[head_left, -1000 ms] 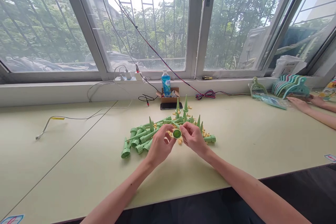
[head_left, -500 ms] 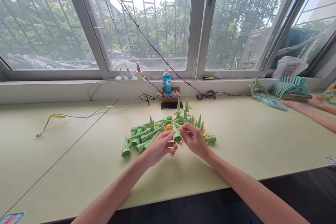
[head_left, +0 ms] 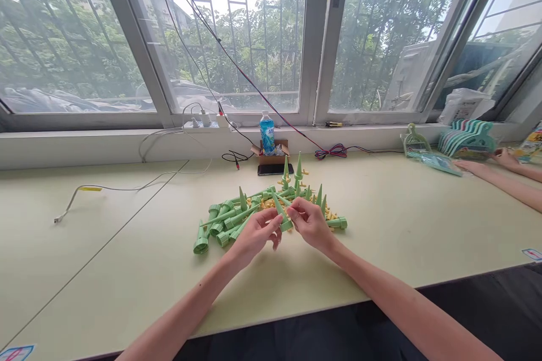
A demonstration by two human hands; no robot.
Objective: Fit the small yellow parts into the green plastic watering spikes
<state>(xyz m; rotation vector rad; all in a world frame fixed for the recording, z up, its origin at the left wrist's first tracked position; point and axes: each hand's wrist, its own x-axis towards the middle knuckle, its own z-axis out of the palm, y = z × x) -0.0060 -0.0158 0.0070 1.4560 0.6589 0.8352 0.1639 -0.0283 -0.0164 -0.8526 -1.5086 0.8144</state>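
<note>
A green plastic watering spike (head_left: pixel 279 210) is held in the fingers of my left hand (head_left: pixel 255 236), its tapered point tilted up and to the left and its wide collar low. Against the spike's right side my right hand (head_left: pixel 312 223) is closed in a pinch; whatever is between those fingertips is hidden. Behind both hands lies a heap of more green watering spikes (head_left: pixel 224 218), some on their sides and several upright with yellow valves fitted. Small yellow valves (head_left: pixel 336 217) are scattered among them, partly covered by my hands.
A black phone (head_left: pixel 275 169) lies behind the heap, before a small cardboard box (head_left: pixel 275 159) with a blue-liquid bottle (head_left: pixel 267 134). Coiled cable (head_left: pixel 332 151) and a white cable (head_left: pixel 127 187) rest on the table. At far right, another person's hands (head_left: pixel 474 167) are near mini dustpans (head_left: pixel 466 138).
The spike has turned in my fingers: its open collar faced me earlier, and now its side shows with the point upward. My left hand has shifted its grip; my right stays nearly in place.
</note>
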